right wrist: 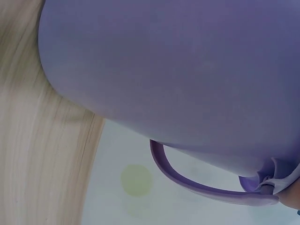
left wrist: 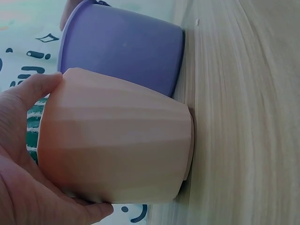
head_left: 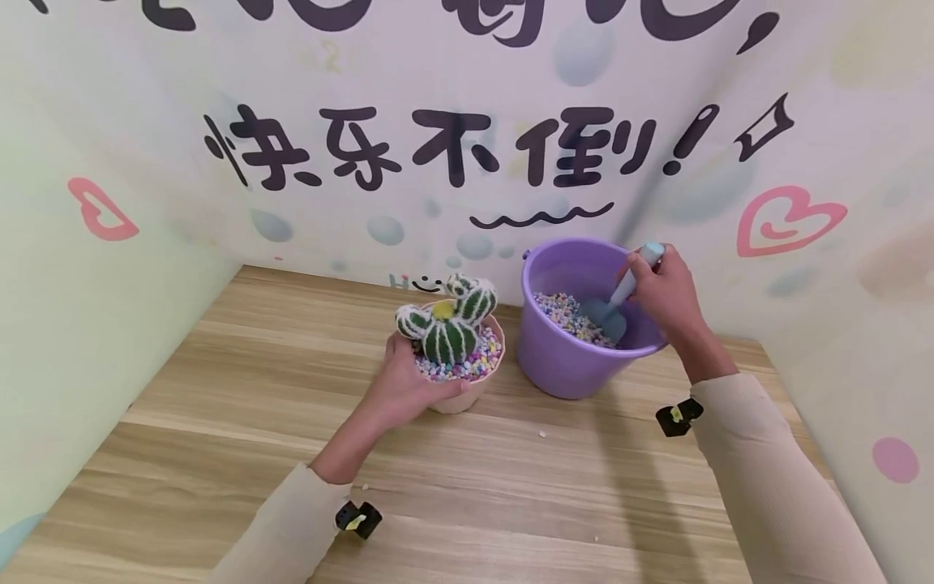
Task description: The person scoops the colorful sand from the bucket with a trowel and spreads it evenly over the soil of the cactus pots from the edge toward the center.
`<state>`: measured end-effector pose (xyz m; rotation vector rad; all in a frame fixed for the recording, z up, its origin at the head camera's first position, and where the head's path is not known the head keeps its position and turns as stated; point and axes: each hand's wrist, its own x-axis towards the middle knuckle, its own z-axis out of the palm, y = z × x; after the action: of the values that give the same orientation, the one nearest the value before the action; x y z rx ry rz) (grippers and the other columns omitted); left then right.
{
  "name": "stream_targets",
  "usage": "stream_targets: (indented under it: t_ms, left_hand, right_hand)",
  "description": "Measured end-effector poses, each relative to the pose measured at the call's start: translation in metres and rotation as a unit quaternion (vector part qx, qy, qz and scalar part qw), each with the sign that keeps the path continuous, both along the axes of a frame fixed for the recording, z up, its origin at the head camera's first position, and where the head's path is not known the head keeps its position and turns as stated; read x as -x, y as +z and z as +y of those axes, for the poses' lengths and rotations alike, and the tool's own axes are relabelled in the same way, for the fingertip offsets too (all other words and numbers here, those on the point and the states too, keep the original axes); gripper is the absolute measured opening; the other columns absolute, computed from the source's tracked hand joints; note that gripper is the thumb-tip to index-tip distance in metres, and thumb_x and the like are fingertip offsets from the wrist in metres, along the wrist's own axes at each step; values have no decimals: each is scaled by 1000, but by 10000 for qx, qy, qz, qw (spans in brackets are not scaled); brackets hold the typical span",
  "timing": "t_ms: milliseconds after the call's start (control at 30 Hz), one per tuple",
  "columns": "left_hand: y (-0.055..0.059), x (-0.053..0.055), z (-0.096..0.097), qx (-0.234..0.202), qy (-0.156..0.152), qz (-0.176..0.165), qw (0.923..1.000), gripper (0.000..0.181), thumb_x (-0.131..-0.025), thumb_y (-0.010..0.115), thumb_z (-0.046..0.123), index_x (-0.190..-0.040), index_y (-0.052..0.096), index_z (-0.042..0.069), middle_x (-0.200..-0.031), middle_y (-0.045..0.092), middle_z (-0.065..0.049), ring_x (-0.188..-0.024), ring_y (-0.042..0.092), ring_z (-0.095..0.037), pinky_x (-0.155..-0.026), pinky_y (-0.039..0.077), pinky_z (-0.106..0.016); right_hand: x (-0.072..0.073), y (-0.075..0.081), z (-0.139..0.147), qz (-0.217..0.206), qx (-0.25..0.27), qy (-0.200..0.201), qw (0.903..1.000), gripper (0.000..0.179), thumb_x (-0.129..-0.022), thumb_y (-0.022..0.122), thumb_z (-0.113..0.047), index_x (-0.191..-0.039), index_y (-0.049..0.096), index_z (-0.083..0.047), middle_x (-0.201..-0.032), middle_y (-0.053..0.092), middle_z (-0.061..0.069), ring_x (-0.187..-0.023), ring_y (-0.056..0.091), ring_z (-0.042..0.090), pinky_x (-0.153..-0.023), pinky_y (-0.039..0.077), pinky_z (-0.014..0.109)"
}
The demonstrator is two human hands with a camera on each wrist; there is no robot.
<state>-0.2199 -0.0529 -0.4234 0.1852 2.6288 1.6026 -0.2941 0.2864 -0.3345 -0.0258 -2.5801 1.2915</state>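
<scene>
My left hand (head_left: pixel 409 385) grips the near left side of a pale pink faceted pot (left wrist: pixel 117 140), thumb at the rim in the left wrist view. A fuzzy green-and-white cactus (head_left: pixel 448 339) with a yellow top stands in it among multicoloured pebbles (head_left: pixel 485 357). To the right is a purple bucket (head_left: pixel 562 369) partly filled with similar pebbles (head_left: pixel 562 308). Over its right rim, my right hand (head_left: pixel 667 292) holds a small blue shovel (head_left: pixel 626 288) by the handle, its blade down in the pebbles. The right wrist view shows mostly the bucket wall; the shovel is hidden there.
Pot and bucket stand side by side on a wood-grain table (head_left: pixel 474 495), close to a printed backdrop (head_left: pixel 350 235). A few stray pebbles (head_left: pixel 542 434) lie on the tabletop. The bucket's purple handle (right wrist: pixel 201 188) hangs out on its far side.
</scene>
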Motion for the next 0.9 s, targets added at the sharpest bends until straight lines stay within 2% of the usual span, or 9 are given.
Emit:
stream_targets:
  t_ms: [267,700,900]
  left_hand:
    - [1,1,-2,-108,-85,36,9999,115,-58,84,32,-142,8,14,-135,20,-17,-118,34,-32,-97,31,-45]
    - [2,4,-3,144,-198,-68,9997,111,-60,81,38,-140,12,6,-136,20,-18,-118,35,-33,-97,32,-45]
    - [4,6,-5,-1,-343,-54,9994,108,-61,82,33,-140,12,7,-135,22,-18,-119,33,-32,-98,30,-44]
  right_hand:
    - [0,0,2,-198,563,-61,9982,44,-92,45,-44,-105,46,-3,-94,59,17,-80,56,22,-65,51,30]
    - [-4,5,1,-220,1381,-180,9900,51,-89,50,-43,-109,45,4,-81,65,6,-69,64,16,-56,52,27]
    - [-3,5,1,-146,1708,-228,9849,48,-89,53,-39,-107,45,5,-76,65,6,-64,65,17,-52,52,27]
